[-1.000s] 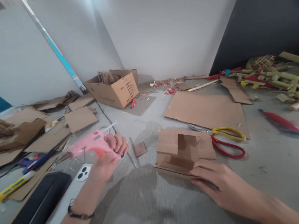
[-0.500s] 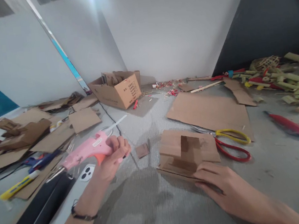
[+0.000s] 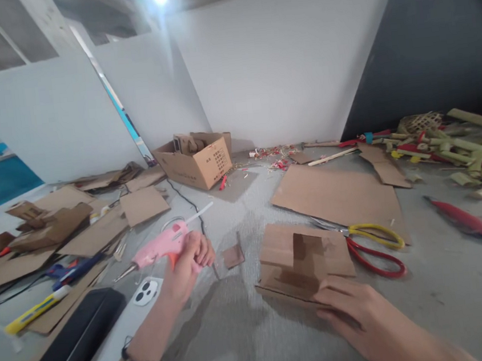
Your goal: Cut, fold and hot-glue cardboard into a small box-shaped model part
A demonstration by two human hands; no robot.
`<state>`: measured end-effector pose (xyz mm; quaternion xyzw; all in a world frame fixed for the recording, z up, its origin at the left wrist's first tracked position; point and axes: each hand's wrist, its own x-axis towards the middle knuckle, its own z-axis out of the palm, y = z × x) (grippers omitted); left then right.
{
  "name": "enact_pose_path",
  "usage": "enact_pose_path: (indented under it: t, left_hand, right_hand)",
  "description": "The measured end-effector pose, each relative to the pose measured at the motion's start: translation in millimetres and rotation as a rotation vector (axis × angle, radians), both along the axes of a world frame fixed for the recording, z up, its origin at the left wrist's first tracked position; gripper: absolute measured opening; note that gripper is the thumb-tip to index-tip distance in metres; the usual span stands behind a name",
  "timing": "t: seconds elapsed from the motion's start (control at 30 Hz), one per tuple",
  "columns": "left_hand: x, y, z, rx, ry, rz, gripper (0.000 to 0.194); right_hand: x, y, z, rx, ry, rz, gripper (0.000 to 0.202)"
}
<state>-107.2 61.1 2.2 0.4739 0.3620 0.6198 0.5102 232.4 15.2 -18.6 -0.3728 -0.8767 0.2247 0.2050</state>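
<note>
A pink glue gun (image 3: 159,247) is gripped in my left hand (image 3: 195,254), its metal nozzle pointing left and a clear glue stick jutting from its back. The fingers of my right hand (image 3: 353,309) hold the near edge of a folded cardboard piece (image 3: 274,249) with a rectangular opening. Just right of that piece lie scissors (image 3: 375,229) with one yellow and one red handle loop. Between my hands is a small cardboard square (image 3: 233,256) on the grey surface.
Behind stands an open cardboard box (image 3: 196,162). A flat cardboard sheet (image 3: 337,190) lies beyond the scissors. Bamboo pieces (image 3: 462,151) and a red pointed object (image 3: 469,219) are at right. A phone (image 3: 147,292), black case (image 3: 75,341) and blue glue gun (image 3: 72,271) lie left.
The head view has tilted up, so things appear lower. My left hand and the pink glue gun have shifted slightly right, with the nozzle raised. My right hand keeps its hold on the cardboard.
</note>
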Motion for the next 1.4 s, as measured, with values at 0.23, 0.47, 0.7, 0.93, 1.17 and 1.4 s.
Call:
enact_pose_path:
  t: [0.23, 0.47, 0.7, 0.93, 1.17, 1.4]
  left_hand:
    - [2.9, -3.1, 5.4, -0.002, -0.039, 0.051, 0.055]
    - [-0.1, -1.0, 3.3, -0.122, 0.029, 0.125, 0.054]
    - [-7.5, -2.9, 9.6, -0.248, 0.146, 0.211, 0.029]
    - [-8.2, -2.4, 18.2, -0.198, 0.245, 0.269, 0.035]
    - [-23.8, 2.0, 5.2, -0.097, 0.611, 0.519, 0.020]
    - [-22.2, 2.1, 8.0, 0.033, 0.751, 0.536, 0.022]
  right_hand:
    - [-1.7, 0.9, 5.4, -0.009, -0.041, 0.013, 0.021]
    - [-1.2, 0.2, 2.1, 0.018, -0.019, 0.024, 0.021]
    - [-1.4, 0.0, 2.2, 0.028, -0.009, 0.002, 0.021]
    - [-1.1, -1.3, 3.6, 0.010, -0.025, -0.005, 0.022]
    - [-0.6, -1.2, 4.6, -0.014, -0.025, 0.005, 0.020]
    - [-1.7, 0.5, 5.4, -0.021, -0.016, 0.021, 0.021]
